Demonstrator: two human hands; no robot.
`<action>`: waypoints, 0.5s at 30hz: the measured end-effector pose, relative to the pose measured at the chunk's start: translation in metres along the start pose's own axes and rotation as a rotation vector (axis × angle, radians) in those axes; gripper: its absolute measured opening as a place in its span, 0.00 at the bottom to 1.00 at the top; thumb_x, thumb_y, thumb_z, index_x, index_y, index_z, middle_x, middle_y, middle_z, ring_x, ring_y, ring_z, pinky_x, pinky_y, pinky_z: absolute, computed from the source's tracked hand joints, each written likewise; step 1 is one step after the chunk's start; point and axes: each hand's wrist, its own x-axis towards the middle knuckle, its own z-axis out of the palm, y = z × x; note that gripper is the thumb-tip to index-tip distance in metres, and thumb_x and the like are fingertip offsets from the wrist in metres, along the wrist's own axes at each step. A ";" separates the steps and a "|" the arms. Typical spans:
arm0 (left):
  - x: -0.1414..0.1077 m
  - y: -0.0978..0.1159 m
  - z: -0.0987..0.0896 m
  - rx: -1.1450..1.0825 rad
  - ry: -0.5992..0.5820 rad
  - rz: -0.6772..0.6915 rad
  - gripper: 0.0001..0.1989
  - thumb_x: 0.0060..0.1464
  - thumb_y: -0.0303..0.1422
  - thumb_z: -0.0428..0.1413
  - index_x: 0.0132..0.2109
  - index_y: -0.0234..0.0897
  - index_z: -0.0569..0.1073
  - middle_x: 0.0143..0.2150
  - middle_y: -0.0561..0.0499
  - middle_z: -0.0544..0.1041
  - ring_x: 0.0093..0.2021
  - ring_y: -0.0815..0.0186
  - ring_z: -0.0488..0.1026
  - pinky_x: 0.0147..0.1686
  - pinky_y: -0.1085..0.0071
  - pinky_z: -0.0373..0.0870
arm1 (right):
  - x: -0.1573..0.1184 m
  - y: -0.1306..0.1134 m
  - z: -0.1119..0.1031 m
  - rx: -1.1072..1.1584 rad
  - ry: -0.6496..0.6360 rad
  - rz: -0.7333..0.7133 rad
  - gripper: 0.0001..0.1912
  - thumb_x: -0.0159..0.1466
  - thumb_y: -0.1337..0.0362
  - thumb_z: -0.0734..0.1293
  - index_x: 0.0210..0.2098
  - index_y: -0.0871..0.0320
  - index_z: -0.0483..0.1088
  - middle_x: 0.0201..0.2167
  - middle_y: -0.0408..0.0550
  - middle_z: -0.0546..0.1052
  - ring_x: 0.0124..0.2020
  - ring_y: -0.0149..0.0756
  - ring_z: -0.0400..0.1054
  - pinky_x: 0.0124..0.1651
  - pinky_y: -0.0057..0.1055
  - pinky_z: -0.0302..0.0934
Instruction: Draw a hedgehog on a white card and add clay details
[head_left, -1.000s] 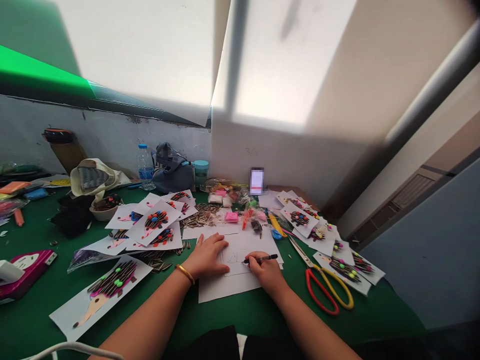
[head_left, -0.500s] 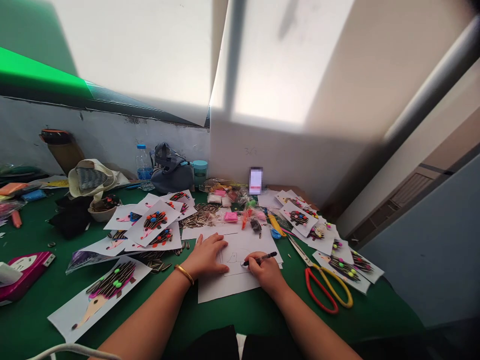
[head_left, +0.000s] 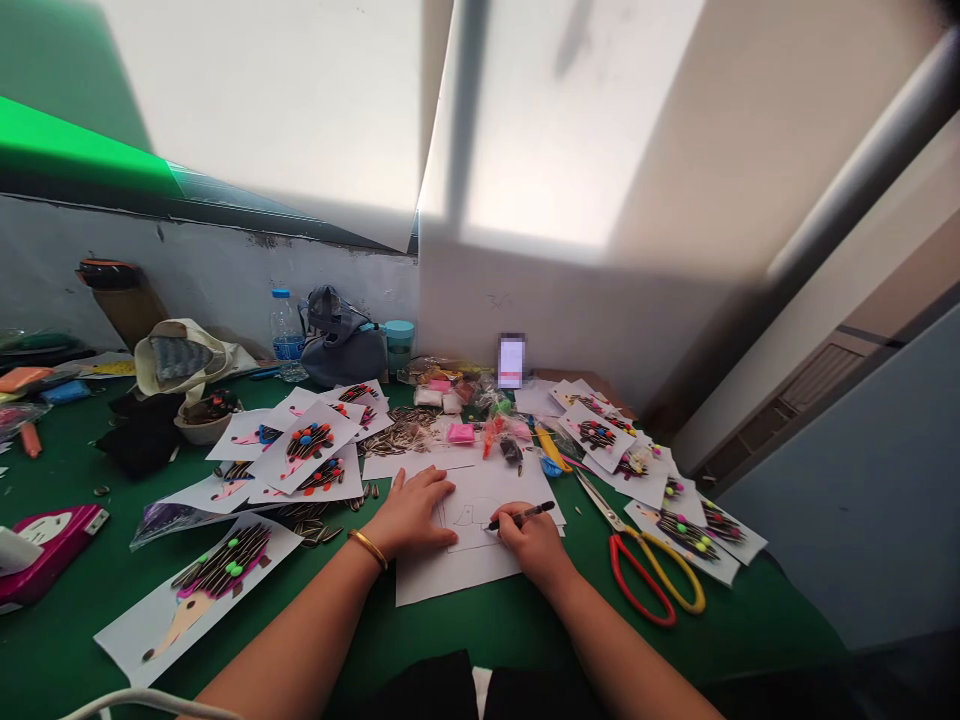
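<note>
From where I stand, the right hand [head_left: 534,545] is curled around a black pen [head_left: 536,514], its tip down at the sheet. The left hand [head_left: 417,510] lies flat with fingers spread, gripping nothing, pressed on the white paper [head_left: 457,578]; a gold bracelet [head_left: 369,548] circles that wrist. The paper sits on the green bench [head_left: 750,632] right in front of the person, with a faint line drawing [head_left: 469,514] between the two hands.

Just right of the right hand lie scissors [head_left: 628,530] with one red and one yellow handle. By the left forearm is a hedgehog card [head_left: 196,605] with dark spines and green dots. More decorated cards [head_left: 306,440] overlap farther left, and others spread beyond the scissors. Past the paper are striped seeds [head_left: 405,430], a pink packet [head_left: 460,433] and an upright phone [head_left: 511,362].
</note>
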 end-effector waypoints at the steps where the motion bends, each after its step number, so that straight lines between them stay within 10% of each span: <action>1: 0.000 0.000 0.000 -0.001 0.000 0.001 0.39 0.41 0.50 0.64 0.60 0.46 0.66 0.67 0.44 0.60 0.69 0.45 0.50 0.65 0.38 0.35 | 0.000 0.000 0.000 -0.006 0.006 0.002 0.17 0.61 0.55 0.58 0.31 0.56 0.76 0.27 0.46 0.79 0.29 0.40 0.72 0.32 0.31 0.64; 15: 0.001 0.000 0.001 0.004 0.005 0.000 0.38 0.41 0.49 0.63 0.60 0.46 0.66 0.67 0.43 0.61 0.69 0.44 0.51 0.64 0.38 0.35 | 0.000 0.000 0.001 0.007 0.014 -0.020 0.16 0.61 0.57 0.59 0.31 0.56 0.76 0.27 0.46 0.79 0.30 0.40 0.72 0.34 0.31 0.64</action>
